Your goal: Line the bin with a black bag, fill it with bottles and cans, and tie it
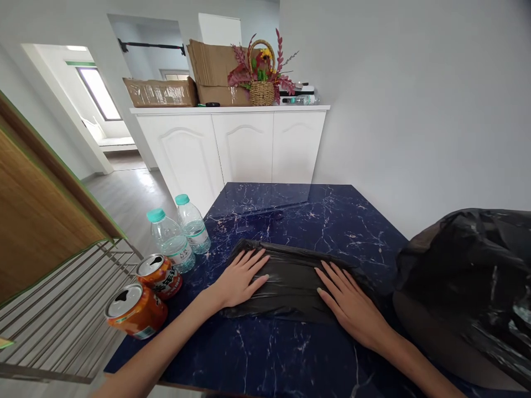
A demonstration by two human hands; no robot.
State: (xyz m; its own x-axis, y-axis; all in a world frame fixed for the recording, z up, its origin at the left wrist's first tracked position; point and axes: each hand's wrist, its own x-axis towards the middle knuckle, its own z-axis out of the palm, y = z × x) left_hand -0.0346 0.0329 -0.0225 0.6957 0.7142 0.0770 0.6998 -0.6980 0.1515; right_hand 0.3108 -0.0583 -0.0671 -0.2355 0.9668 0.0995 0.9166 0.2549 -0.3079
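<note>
A black plastic bag (290, 282) lies flattened and folded into a wide strip on the dark blue marbled table (307, 354). Flat on its left part rests my left hand (243, 279), fingers spread. My right hand (346, 298) presses on the right part in the same way, its fingers apart. Both palms face down, and neither hand grips anything. Faint creases run along the bag between them.
Two open orange cans (139, 312) and two water bottles (172, 240) with teal caps line the table's left edge. A bin lined with black plastic (464, 276) stands at the right. Behind the table is a white cabinet (244, 141) carrying cardboard boxes (164, 93) and a flower basket (262, 93).
</note>
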